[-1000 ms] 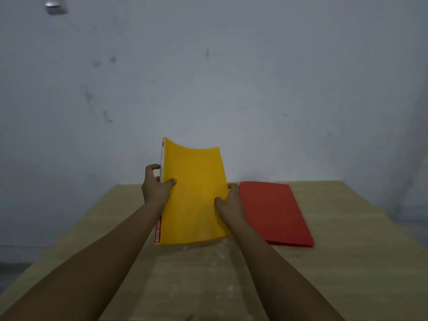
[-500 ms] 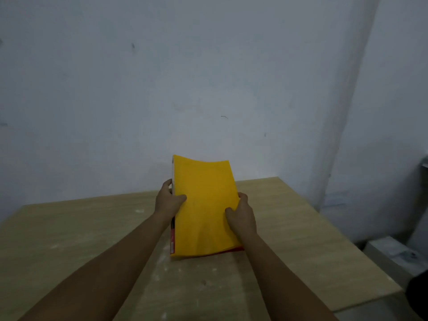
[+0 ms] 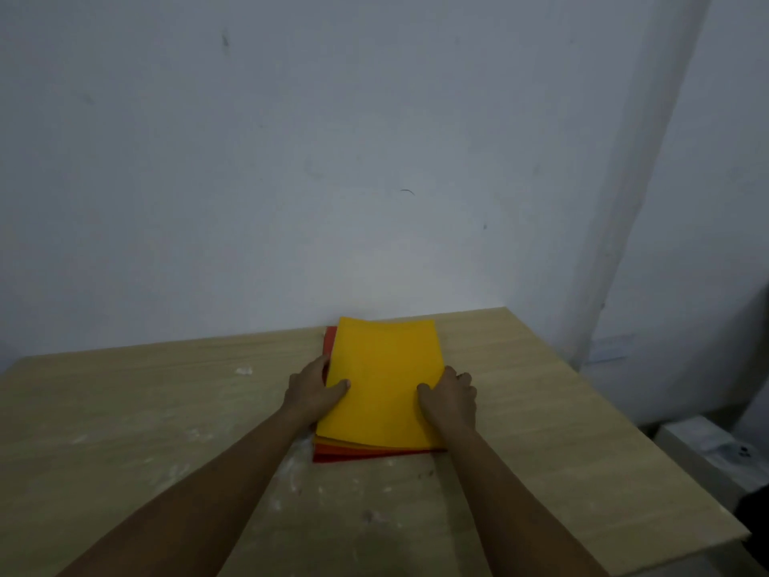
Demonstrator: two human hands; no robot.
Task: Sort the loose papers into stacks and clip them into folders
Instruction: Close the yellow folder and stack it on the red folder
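Note:
A yellow folder (image 3: 385,381) lies flat on top of a red folder (image 3: 353,453), whose edges show at the left and along the near side. Both rest on the wooden table (image 3: 166,410) close to the wall. My left hand (image 3: 314,391) grips the yellow folder's left edge, thumb on the cover and fingers tucked under the edge. On the other side my right hand (image 3: 449,399) holds the right edge the same way. No loose papers are in view.
A pale wall runs right behind the table's far edge. The table's right edge (image 3: 624,422) drops off to a floor with a light block (image 3: 703,451) and a dark object (image 3: 755,510) beside it. White specks mark the tabletop.
The yellow folder stood tilted up beside the red one; both hands have carried it right and laid it flat on the red folder. The view has swung to the right.

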